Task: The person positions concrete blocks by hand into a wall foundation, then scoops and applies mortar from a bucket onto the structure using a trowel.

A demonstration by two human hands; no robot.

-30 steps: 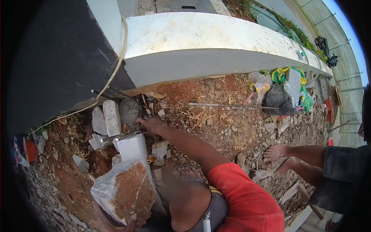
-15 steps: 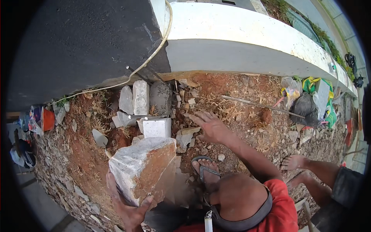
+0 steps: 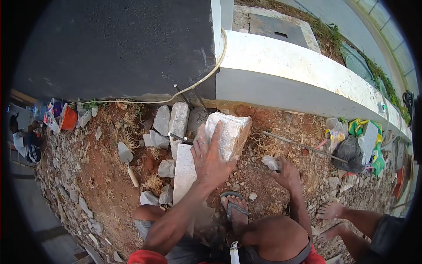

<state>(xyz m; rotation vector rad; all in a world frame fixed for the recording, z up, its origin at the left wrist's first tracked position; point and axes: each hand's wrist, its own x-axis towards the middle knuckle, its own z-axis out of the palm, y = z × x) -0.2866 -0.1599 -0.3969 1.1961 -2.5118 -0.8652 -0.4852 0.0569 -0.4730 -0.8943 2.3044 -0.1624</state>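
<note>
Stone block (image 3: 229, 134) stands before the low white wall (image 3: 272, 88), beneath the spread left grip (image 3: 211, 159).

The fingers lie open over its face; the right grip (image 3: 288, 176) is closed around a small pale stone (image 3: 270, 163). On the block's left, metal bars (image 3: 181, 139) and rough stones (image 3: 179, 119) leave little room; a trowel (image 3: 125, 152) lies farther left, and a long thin rod (image 3: 303, 147) lies to the right, near a black bag (image 3: 349, 156). Half a second earlier, the block was nearer to the person's body, held from below, and the right grip was empty.
</note>
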